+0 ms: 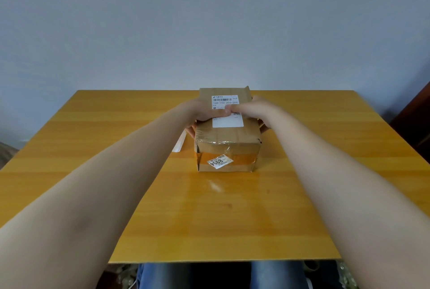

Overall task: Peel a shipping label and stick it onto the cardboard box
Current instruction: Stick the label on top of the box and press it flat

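Observation:
A taped cardboard box (226, 149) stands in the middle of the wooden table (93, 149). A white shipping label (226, 111) with a barcode lies flat on its top face. My left hand (201, 114) rests on the box's left top edge, thumb pressing across the label's middle, fingers down the left side. My right hand (254, 110) covers the right top edge, its thumb meeting the left one on the label, fingers down the right side. A small white sticker (220, 161) with numbers sits on the front face, over orange tape.
A white strip of paper (179, 143), possibly label backing, lies on the table just left of the box, partly hidden by my left arm. A plain wall stands behind the table. A dark piece of furniture (414, 121) is at the right edge.

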Motion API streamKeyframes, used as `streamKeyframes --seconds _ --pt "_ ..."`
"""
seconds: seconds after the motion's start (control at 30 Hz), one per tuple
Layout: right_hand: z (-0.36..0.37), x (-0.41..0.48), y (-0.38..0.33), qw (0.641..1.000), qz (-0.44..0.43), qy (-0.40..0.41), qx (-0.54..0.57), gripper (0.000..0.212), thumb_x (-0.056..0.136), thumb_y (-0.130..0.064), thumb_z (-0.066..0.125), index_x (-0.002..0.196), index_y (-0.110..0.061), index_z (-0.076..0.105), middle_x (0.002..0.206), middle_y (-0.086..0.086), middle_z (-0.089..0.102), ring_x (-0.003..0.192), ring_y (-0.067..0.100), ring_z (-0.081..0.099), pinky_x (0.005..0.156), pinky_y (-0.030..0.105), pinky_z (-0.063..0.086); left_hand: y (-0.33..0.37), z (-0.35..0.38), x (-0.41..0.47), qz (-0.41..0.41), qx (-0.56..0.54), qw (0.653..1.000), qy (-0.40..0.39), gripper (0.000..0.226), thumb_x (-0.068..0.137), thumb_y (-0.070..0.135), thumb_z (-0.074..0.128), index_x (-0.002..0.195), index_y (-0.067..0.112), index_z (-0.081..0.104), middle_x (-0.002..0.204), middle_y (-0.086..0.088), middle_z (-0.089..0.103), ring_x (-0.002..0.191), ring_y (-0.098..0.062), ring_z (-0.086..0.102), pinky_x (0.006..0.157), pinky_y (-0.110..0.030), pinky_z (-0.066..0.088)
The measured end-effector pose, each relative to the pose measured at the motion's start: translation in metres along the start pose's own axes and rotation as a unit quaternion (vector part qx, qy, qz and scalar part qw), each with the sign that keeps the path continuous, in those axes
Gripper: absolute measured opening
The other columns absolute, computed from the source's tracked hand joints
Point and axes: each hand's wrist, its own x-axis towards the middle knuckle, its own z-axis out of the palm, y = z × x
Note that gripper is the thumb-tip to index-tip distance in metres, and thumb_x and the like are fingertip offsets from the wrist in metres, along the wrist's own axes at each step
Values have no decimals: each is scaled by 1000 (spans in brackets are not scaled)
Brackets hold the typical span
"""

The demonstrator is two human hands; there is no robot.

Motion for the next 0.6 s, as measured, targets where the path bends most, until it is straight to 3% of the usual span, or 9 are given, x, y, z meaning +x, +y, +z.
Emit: streamKeyframes --seconds 0.1,0.2,0.3,0.4,0.6 --pt "5 1 4 1000 -14 21 17 78 68 -63 87 131 -23 64 113 5 75 94 29 74 67 39 60 -2 3 -3 -4 -11 1000 19 64 82 67 72 121 23 47 112 -8 61 93 -29 63 80 -50 59" --pt "9 2 4 998 -16 51 21 93 62 -75 84 134 -20 60 115 5 75 97 31 74 67 41 60 -5 4 0 -25 -30 998 47 83 79 70 72 136 14 50 124 -14 63 95 -34 63 62 -47 58" --pt "11 5 2 998 -14 66 15 111 49 -84 78 136 -19 57 115 4 74 95 32 74 59 39 58 -5 4 4 -34 -49 996 68 85 77 73 73 130 10 52 114 -15 66 89 -36 66 58 -48 57" --pt "7 8 -2 998 -11 62 5 99 56 -83 77 128 -17 62 108 5 74 86 31 73 54 36 55 -1 3 10 -35 -42 995 80 83 78 75 70 123 7 55 109 -16 68 86 -37 68 52 -45 55" --pt "2 15 -6 996 2 85 -9 75 71 -81 70 109 -17 66 95 5 72 78 30 70 54 34 55 9 1 21 -52 -12 994 96 87 82 80 59 128 6 56 108 -17 67 84 -41 65 44 -43 47"
